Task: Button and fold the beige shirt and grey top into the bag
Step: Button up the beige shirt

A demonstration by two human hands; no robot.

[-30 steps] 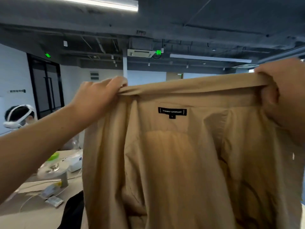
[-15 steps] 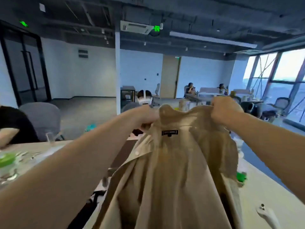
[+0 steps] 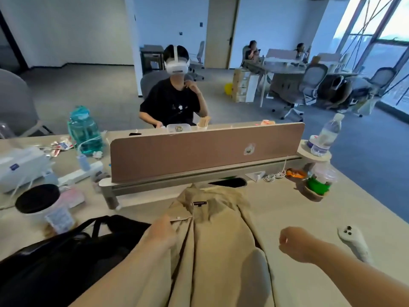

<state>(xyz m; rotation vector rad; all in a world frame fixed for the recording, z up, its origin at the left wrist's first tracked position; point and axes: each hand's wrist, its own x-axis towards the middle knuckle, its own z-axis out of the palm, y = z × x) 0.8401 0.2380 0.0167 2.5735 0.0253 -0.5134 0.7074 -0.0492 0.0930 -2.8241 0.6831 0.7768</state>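
Observation:
The beige shirt [image 3: 212,240] lies front-up on the table [image 3: 287,209], its collar and black label pointing at the divider. My left hand [image 3: 162,233] pinches the shirt's left front edge just below the collar, next to a white button. My right hand [image 3: 294,243] hovers to the right of the shirt with its fingers curled, and it holds nothing. A black bag [image 3: 66,251] with its straps up sits against the shirt's left side. I cannot make out the grey top.
A white controller [image 3: 354,242] lies at the right. A black-lidded cup [image 3: 42,202] stands to the left. Behind the shirt runs a brown desk divider [image 3: 199,151], with a person in a headset [image 3: 174,94] beyond it. A green pot [image 3: 317,187] and a water bottle [image 3: 325,136] stand far right.
The shirt, held up by the collar in both hands, has come down flat onto the table. My right hand has let go; my left now holds the front edge.

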